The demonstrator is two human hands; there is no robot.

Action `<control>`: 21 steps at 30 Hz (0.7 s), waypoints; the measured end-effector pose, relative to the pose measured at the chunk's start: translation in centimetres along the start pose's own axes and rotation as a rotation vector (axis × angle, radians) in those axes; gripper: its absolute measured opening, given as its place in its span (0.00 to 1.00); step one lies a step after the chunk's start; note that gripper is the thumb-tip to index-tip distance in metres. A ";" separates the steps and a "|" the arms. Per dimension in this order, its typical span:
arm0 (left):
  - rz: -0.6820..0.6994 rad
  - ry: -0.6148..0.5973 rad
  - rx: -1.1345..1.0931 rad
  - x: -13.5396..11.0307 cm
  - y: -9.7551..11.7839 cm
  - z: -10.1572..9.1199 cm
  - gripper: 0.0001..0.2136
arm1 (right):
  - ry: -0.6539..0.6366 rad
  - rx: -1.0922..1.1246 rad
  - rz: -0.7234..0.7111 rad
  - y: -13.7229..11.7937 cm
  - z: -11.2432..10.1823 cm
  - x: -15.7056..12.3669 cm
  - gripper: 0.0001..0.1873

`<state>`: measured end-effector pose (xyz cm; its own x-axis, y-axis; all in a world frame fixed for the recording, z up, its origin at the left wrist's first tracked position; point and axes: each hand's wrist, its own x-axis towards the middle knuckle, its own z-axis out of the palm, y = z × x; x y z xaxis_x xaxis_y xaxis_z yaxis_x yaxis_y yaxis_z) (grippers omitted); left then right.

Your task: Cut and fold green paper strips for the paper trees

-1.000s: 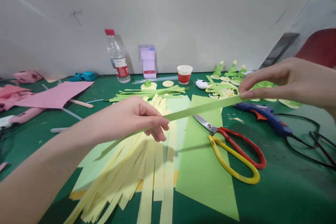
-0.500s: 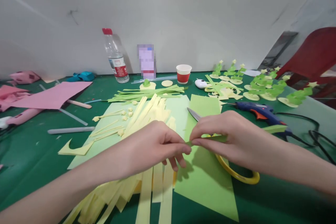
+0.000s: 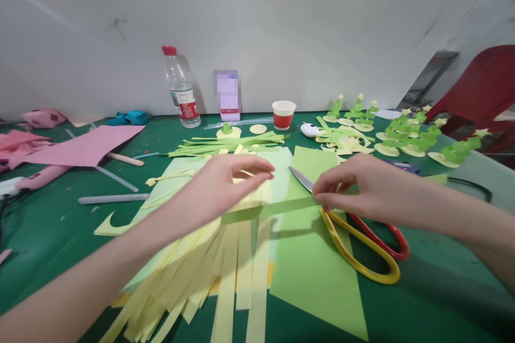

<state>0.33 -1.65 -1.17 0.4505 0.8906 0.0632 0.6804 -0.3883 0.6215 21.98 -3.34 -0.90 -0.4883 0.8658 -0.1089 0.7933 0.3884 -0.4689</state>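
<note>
My right hand [image 3: 354,185] pinches a green paper strip [image 3: 277,209] between thumb and fingers. One length of the strip stretches left, its end passing below my left hand [image 3: 229,179]; a short green piece also shows beyond my right wrist. The left hand hovers with thumb and fingers apart and nothing between them. Under my right hand lie scissors with a yellow and a red handle loop [image 3: 362,257], their blade pointing away to the left. A green paper sheet [image 3: 314,278] is beneath them. Many pale yellow paper strips [image 3: 229,273] fan out below my left hand.
Along the wall stand a water bottle [image 3: 185,99], a phone [image 3: 228,96] and a paper cup [image 3: 284,115]. Several small green paper plants [image 3: 416,136] are at the right, near a partly hidden glue gun [image 3: 404,166]. Pink paper [image 3: 88,144] lies at the left.
My left hand has let go of the green strip, opened and moved up and left. The right hand keeps the strip, which now stretches out leftward. More of the scissors shows.
</note>
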 end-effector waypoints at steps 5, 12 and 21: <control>0.177 -0.055 -0.087 -1.1 1.3 2.7 0.08 | 0.061 0.029 -0.035 -1.6 1.8 -0.2 0.11; 0.137 -0.090 -0.035 -1.6 1.2 3.4 0.09 | 0.110 0.010 -0.039 -1.8 3.3 -0.1 0.12; 0.000 -0.102 -0.066 -0.3 0.3 2.3 0.07 | 0.129 -0.066 -0.008 -1.9 1.5 -0.4 0.13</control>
<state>1.76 -2.56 -2.75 0.5095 0.8603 -0.0144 0.6422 -0.3691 0.6718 20.09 -4.92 -1.32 -0.4469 0.8945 0.0104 0.8138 0.4113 -0.4104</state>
